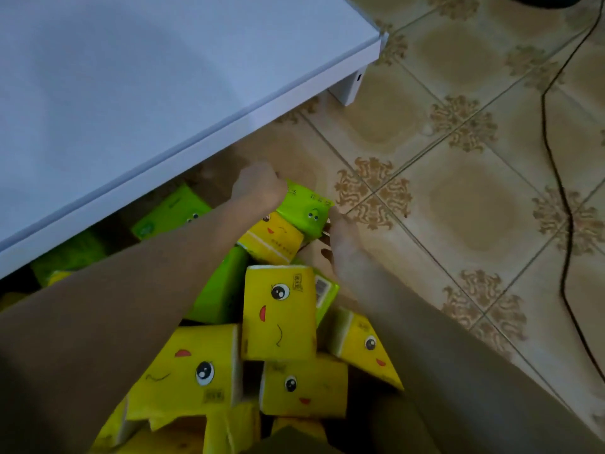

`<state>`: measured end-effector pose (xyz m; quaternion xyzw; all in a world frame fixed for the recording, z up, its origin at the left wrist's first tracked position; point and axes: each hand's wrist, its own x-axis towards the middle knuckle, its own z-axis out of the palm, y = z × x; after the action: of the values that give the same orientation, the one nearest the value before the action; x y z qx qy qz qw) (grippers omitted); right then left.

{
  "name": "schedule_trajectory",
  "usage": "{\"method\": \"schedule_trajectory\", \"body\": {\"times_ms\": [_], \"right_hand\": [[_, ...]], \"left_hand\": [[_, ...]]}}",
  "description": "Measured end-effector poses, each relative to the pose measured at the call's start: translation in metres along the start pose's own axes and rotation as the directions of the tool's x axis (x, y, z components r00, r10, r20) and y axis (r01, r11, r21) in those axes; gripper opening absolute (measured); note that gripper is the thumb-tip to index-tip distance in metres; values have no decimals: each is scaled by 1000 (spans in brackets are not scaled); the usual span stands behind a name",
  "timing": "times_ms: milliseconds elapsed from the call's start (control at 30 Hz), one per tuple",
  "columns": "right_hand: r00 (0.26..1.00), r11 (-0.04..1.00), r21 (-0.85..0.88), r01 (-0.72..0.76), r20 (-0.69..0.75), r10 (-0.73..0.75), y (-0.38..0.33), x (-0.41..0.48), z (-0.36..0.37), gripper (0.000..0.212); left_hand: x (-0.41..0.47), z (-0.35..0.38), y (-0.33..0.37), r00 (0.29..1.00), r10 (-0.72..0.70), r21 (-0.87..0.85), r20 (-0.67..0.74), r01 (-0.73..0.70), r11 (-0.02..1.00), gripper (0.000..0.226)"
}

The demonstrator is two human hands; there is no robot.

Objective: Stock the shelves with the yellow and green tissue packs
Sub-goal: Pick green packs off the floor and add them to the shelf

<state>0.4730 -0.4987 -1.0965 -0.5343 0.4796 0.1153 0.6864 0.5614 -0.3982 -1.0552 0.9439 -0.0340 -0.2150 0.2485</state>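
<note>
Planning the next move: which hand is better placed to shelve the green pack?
Probably left hand: it grips the green pack on the side nearer the white shelf; right hand is farther.

Single head-worn wide-angle view. Aimed forward and steeply down, along both forearms. Very close: forearms across the lower frame, left hand (258, 188) and right hand (343, 247) near centre, at either end of a green pack (304, 208). Pile of packs (278, 312) straight below the lens. Shelf (131, 77) top seen from above, upper left, edge running diagonally from lower left to upper right. Floor (458, 191) upper right, cable (571, 221) at right edge.
</note>
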Motion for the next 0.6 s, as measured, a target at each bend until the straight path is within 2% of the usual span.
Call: {"method": "schedule_trajectory", "body": {"times_ms": [67, 133, 200, 267, 333, 467, 600], "right_hand": [[998, 997, 71, -11, -57, 15, -3, -20, -3, 42], [996, 992, 121, -31, -85, 42, -11, -49, -8, 44], [991, 980, 185, -73, -100, 93, -24, -84, -12, 43], [986, 965, 242, -100, -107, 129, -40, -121, -14, 39], [980, 949, 293, -116, -123, 158, -59, -158, -17, 32], [978, 969, 222, -112, -151, 147, -95, -229, -20, 27], [990, 990, 126, -64, -114, 78, -140, -304, -22, 24]], "left_hand": [[-11, -13, 6, 998, 16, -104, -55, -22, 994, 27], [-33, -30, 15, 993, 36, -165, -115, -55, 985, 39], [-63, -48, 26, 993, 19, -236, -113, -46, 971, 44], [-95, -69, 38, 991, -7, -341, -136, -40, 939, 35], [-124, -95, 52, 985, -94, -467, -144, 16, 884, 26], [-178, -152, 80, 967, -247, -653, -61, 148, 742, 13], [-232, -220, 97, 949, -313, -712, 45, 250, 656, 14]]}}
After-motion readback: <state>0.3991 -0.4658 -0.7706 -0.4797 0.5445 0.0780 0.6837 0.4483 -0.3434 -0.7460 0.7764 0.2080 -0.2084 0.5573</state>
